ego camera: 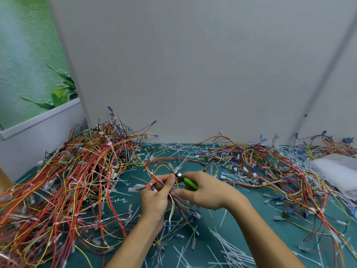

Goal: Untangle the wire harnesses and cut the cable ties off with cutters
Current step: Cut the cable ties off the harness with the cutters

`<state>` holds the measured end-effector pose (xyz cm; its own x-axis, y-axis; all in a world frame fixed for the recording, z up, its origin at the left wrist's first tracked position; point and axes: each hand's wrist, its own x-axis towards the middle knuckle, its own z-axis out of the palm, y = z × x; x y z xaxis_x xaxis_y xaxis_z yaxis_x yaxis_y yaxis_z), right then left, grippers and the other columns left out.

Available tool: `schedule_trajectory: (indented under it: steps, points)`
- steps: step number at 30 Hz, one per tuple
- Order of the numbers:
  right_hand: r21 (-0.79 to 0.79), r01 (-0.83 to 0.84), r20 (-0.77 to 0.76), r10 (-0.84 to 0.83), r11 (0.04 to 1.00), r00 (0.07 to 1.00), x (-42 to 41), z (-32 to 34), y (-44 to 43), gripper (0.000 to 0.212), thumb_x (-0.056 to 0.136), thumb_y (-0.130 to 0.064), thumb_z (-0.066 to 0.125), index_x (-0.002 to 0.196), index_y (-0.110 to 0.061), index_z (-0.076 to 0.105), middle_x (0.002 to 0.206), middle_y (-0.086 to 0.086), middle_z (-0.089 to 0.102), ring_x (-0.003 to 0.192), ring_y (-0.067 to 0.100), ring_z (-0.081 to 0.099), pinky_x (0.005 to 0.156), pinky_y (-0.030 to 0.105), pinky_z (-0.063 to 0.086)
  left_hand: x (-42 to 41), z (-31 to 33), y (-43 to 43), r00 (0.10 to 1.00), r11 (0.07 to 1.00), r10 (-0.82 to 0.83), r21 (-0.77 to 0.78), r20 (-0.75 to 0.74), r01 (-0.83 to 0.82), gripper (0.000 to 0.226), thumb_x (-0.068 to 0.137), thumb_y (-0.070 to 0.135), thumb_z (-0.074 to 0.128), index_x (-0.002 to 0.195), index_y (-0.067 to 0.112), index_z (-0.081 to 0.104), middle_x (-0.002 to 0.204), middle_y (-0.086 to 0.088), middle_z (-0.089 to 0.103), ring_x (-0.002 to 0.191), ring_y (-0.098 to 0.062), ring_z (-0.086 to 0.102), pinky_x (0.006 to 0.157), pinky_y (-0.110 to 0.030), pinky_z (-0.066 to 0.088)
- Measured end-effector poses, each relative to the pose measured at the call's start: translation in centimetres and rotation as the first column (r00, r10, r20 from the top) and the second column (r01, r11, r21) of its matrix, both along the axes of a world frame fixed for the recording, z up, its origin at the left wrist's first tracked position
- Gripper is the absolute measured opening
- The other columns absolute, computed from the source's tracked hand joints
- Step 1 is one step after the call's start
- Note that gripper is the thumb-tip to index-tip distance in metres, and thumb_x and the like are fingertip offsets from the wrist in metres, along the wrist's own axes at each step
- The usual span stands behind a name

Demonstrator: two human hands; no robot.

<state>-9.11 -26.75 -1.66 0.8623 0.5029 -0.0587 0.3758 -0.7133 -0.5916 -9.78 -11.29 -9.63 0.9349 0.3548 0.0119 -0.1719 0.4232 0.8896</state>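
My left hand grips a small wire harness of yellow, white, purple and red wires above the green mat, its ends trailing down toward me. My right hand holds green-handled cutters, whose dark jaws point left and meet a white cable tie on the harness just above my left thumb. A big heap of tied red, orange and yellow harnesses fills the left side.
A looser spread of harnesses covers the right side. Cut white cable ties litter the green mat. A white bag lies at the far right. Grey partition walls close the back.
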Motion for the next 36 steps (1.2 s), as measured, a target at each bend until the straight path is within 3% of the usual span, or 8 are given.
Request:
schedule_trajectory:
  steps: [3,7,12,16,21,25,29,36]
  points:
    - [-0.031,0.035,0.036,-0.033,0.999,0.999,0.0,-0.2,0.2,0.038,0.095,-0.059,0.060,0.106,-0.022,0.063,0.082,0.000,0.068,0.077,0.023,0.067,0.070,0.036,0.054,0.1,-0.3,0.0,1.000,1.000,0.010,0.025,-0.014,-0.009,0.003,0.083,0.012,0.079,0.081,0.010,0.079,0.075,-0.013,0.075,0.063,-0.021,0.068,0.062,-0.031,0.056]
    - [-0.059,0.067,0.109,-0.060,0.996,0.992,-0.1,-0.3,0.4,0.033,0.097,-0.053,0.059,0.104,-0.021,0.064,0.085,0.001,0.068,0.080,0.022,0.065,0.070,0.033,0.052,0.2,-0.5,0.1,1.000,0.998,0.006,0.066,0.003,-0.006,0.004,0.083,0.016,0.078,0.079,0.015,0.080,0.055,-0.006,0.058,0.051,-0.015,0.052,0.056,-0.029,0.044]
    - [-0.063,0.067,0.089,-0.061,0.996,0.994,-0.1,-0.2,0.2,0.034,0.096,-0.054,0.060,0.104,-0.021,0.063,0.088,0.003,0.070,0.082,0.022,0.067,0.078,0.040,0.057,0.0,-0.1,0.0,1.000,0.997,-0.003,0.081,0.025,0.001,0.005,0.082,0.019,0.078,0.077,0.017,0.080,0.055,-0.006,0.058,0.052,-0.016,0.052,0.056,-0.029,0.044]
    - [-0.072,0.024,-0.003,-0.024,0.997,1.000,-0.3,0.3,0.1,0.042,0.093,-0.061,0.061,0.111,-0.023,0.061,0.081,-0.004,0.064,0.075,0.020,0.066,0.075,0.039,0.058,-0.1,0.0,-0.2,1.000,0.995,0.016,0.097,0.019,-0.018,0.012,0.084,0.013,0.078,0.076,0.021,0.081,0.070,-0.007,0.074,0.065,-0.021,0.066,0.064,-0.032,0.056]
    - [-0.095,0.015,-0.008,-0.016,0.995,1.000,-0.5,0.7,-0.1,0.043,0.096,-0.055,0.061,0.121,-0.021,0.059,0.096,0.003,0.069,0.087,0.025,0.069,0.081,0.041,0.058,-0.1,-0.1,-0.2,1.000,0.990,0.017,0.140,0.019,-0.019,0.004,0.079,0.022,0.079,0.075,0.023,0.080,0.061,-0.007,0.066,0.059,-0.020,0.058,0.060,-0.032,0.048]
    - [-0.094,0.059,0.017,-0.058,0.994,0.998,-0.6,0.6,0.1,0.032,0.100,-0.046,0.059,0.103,-0.014,0.061,0.091,0.011,0.073,0.074,0.030,0.071,0.071,0.048,0.061,0.0,-0.4,-0.1,1.000,0.985,0.008,0.172,0.028,-0.013,0.006,0.082,0.023,0.078,0.077,0.020,0.079,0.052,-0.006,0.055,0.049,-0.015,0.048,0.051,-0.028,0.038]
    - [-0.061,0.063,-0.030,-0.065,0.996,0.997,-0.5,0.6,0.0,0.025,0.102,-0.040,0.057,0.101,-0.016,0.059,0.084,0.012,0.075,0.061,0.029,0.073,0.057,0.046,0.063,0.0,-0.5,-0.2,1.000,0.985,0.015,0.170,0.024,-0.019,0.008,0.085,0.018,0.077,0.078,0.016,0.078,0.052,-0.007,0.055,0.049,-0.015,0.047,0.050,-0.026,0.036]
    - [-0.098,0.020,-0.008,-0.021,0.995,1.000,-0.4,0.5,0.2,0.041,0.095,-0.057,0.061,0.109,-0.018,0.059,0.086,0.004,0.067,0.078,0.026,0.071,0.070,0.041,0.058,0.0,0.0,-0.2,1.000,0.991,0.029,0.131,0.011,-0.030,0.013,0.084,0.013,0.078,0.074,0.021,0.080,0.065,-0.005,0.070,0.061,-0.017,0.061,0.060,-0.031,0.051]
